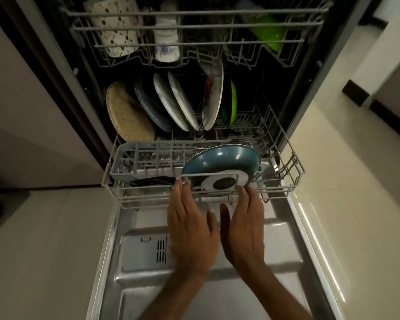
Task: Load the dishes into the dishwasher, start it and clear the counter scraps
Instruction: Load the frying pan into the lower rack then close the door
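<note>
The dishwasher stands open, its door (217,280) folded flat toward me. The lower rack (291,179) is partly pulled out. A teal frying pan (219,161) lies tilted at its front, black handle (153,181) pointing left. Behind stand several plates (176,102), a woven mat (127,114) and a green plate (233,102). My left hand (189,227) and my right hand (245,225) have straight fingers, the fingertips touching the rack's front rail. Neither holds anything.
The upper rack (194,26) holds a patterned cup (116,26), a white mug (166,40) and a green dish (269,33). A cabinet panel (32,112) flanks the left. Pale floor tiles (356,181) lie to the right and left of the door.
</note>
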### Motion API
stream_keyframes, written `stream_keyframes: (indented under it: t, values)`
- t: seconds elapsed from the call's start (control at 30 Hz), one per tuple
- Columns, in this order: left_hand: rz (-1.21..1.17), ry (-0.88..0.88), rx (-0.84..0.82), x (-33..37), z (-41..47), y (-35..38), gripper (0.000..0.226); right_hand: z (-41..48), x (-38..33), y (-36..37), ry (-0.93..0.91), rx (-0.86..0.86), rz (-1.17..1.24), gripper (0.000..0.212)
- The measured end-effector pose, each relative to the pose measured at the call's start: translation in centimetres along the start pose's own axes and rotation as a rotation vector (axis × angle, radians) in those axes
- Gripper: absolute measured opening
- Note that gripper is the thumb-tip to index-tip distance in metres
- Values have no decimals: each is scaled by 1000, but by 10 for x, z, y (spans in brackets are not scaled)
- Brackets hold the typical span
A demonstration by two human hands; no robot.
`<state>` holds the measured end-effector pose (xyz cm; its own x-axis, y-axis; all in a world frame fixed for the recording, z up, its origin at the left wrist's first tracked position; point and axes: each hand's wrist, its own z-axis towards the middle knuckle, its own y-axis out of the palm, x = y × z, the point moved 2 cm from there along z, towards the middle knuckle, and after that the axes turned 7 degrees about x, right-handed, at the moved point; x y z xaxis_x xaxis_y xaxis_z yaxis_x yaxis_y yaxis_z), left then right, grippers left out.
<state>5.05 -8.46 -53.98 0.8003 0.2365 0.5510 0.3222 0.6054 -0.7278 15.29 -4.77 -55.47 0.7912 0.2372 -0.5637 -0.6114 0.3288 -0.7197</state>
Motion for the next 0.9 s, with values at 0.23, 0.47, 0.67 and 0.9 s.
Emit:
stream_keyframes:
  t: [0.23,0.47,0.67,0.9]
  values:
    - [246,253,-63,-38,4,55,94,10,46,45,-259,-83,-340,82]
    - [305,378,-66,-52,35,74,104,38,49,57,-316,-39,-357,76]
    - [306,472,-102,-64,72,87,119,71,42,76,-276,-47,-382,77]
    - [355,471,-162,-69,136,89,100,131,35,105,-267,-85,-405,79]
